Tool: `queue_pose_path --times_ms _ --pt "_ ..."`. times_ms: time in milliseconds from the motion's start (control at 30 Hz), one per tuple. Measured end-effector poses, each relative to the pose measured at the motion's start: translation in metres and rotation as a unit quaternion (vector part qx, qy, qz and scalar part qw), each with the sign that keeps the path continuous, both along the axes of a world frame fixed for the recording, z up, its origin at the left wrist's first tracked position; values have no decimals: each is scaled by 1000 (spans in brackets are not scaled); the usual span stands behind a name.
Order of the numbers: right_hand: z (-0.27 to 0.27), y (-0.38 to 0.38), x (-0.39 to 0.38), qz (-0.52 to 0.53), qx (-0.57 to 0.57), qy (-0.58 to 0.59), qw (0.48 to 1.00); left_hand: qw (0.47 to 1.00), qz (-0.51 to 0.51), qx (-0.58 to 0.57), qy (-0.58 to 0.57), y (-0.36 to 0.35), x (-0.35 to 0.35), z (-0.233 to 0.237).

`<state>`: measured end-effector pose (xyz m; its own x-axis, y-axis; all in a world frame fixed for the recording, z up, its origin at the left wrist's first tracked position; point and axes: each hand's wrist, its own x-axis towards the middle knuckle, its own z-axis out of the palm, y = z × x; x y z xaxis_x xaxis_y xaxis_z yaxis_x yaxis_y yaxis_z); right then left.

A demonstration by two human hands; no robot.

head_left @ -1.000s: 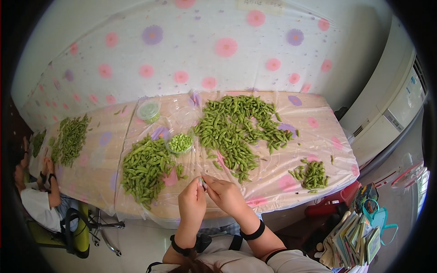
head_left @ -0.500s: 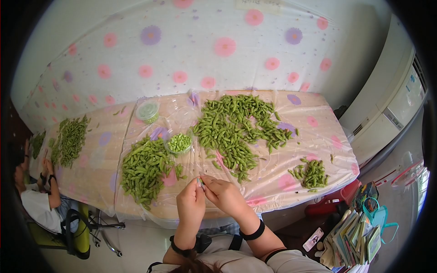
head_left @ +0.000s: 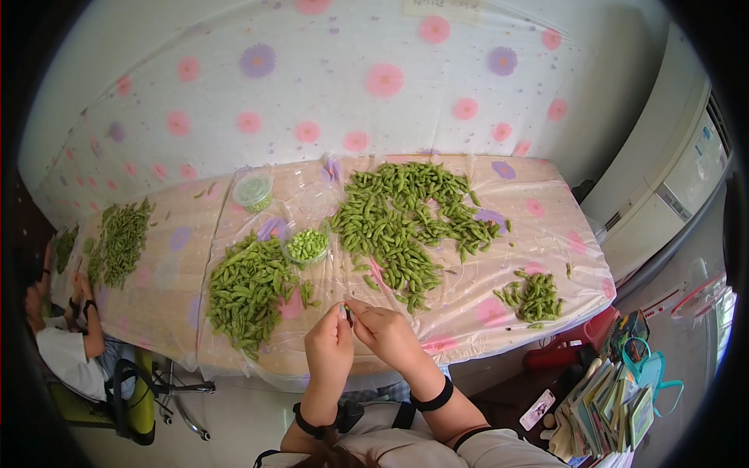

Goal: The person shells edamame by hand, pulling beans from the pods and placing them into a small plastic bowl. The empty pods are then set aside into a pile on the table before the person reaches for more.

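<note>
Left hand (head_left: 328, 349): your fingers were pinched narrow on a pod (head_left: 344, 313), lower centre of the frame.
Right hand (head_left: 388, 334): your fingertips gripped the same pod.
Pod: it lay between both hands, above the table (head_left: 468, 290) edge.
Bowl (head_left: 288, 249): it stood just above, beside a pile of pods (head_left: 248, 287).

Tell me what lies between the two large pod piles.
A small bowl of shelled beans, between the left pile and the middle pile, seen in the head view.
</note>
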<state>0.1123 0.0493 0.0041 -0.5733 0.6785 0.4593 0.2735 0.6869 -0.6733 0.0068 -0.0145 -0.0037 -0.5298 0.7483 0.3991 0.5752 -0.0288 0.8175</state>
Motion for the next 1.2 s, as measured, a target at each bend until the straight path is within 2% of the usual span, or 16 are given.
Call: queue_pose_path --times_ms 100,167,300,367,567,667,767,867,933,1000,1033,1067,1200 --pt "1 0 0 7 -11 5 1000 999 -2 24 -48 -1 1 1" --pt "0 0 0 13 -11 18 1000 990 -31 40 -131 -2 -1 4" --pt "-2 1 -2 27 -8 64 998 982 -56 48 -173 -3 -7 -1" --pt "-2 1 -2 31 -6 74 997 963 -72 64 -250 -3 -6 3" --pt "0 -2 -2 26 -2 75 997 937 -83 46 -337 -6 -10 10" --pt "1 -1 -3 -4 -2 75 997 937 -68 57 -337 -5 -12 4" --pt "-10 1 -7 49 -11 124 991 953 -74 43 -291 -8 -21 -2" --pt "-10 -2 -13 97 -13 124 987 945 -70 27 -319 -12 -39 -21" --pt "-8 -4 -22 77 -10 120 990 921 -30 74 -381 -12 -43 -21" --pt "-16 -6 -30 73 -13 120 990 908 -33 76 -410 -12 -47 -21" --pt "-20 -6 -36 59 29 115 991 898 -27 83 -432 -13 -49 -20" --pt "-25 -6 -38 46 72 110 990 898 -27 81 -433 -13 -48 -20" --pt "-25 -4 -35 49 59 80 994 902 -3 69 -426 -9 -48 -23"
